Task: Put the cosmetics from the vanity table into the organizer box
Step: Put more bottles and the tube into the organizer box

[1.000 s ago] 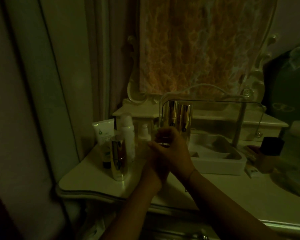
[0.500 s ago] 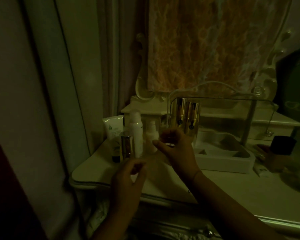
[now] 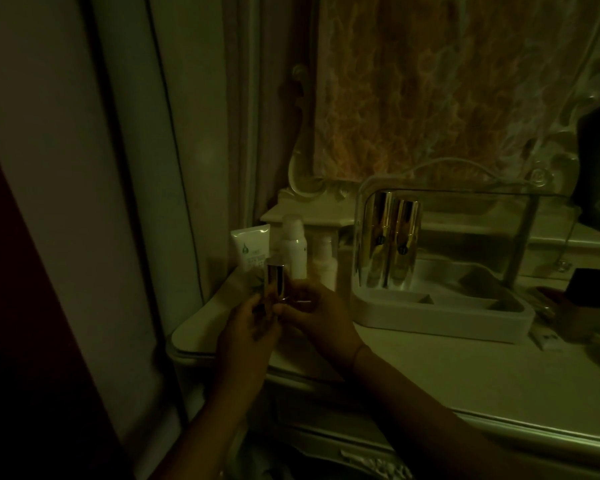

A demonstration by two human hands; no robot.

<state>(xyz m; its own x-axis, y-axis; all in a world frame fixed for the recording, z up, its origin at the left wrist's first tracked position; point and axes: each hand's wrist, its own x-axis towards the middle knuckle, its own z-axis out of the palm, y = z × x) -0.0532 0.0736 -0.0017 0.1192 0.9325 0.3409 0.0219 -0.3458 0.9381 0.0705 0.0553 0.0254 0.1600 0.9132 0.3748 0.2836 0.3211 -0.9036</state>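
- The left hand (image 3: pixel 248 327) and right hand (image 3: pixel 316 313) meet above the front left part of the desk (image 3: pixel 430 375)
- Between them stands a gold bottle (image 3: pixel 275 282), upright and lifted off the desk; only its upper part shows above the fingers
- The left hand's fingers curl round the bottle's lower part from the left; the right hand pinches the same end from the right, thumb tip against it
- The organizer box (image 3: pixel 430 320), a white base under a raised clear lid, sits just right of the hands
- Two gold bottles (image 3: pixel 378 237) stand side by side in its left rear corner
- Behind the held bottle a white tube (image 3: pixel 252 252), a white spray bottle (image 3: pixel 294 247) and a small pump bottle (image 3: pixel 324 261) stand in a row
- A dark-capped bottle (image 3: pixel 586 289) stands to the right of the box
- A carved mirror (image 3: pixel 447 81) rises at the back
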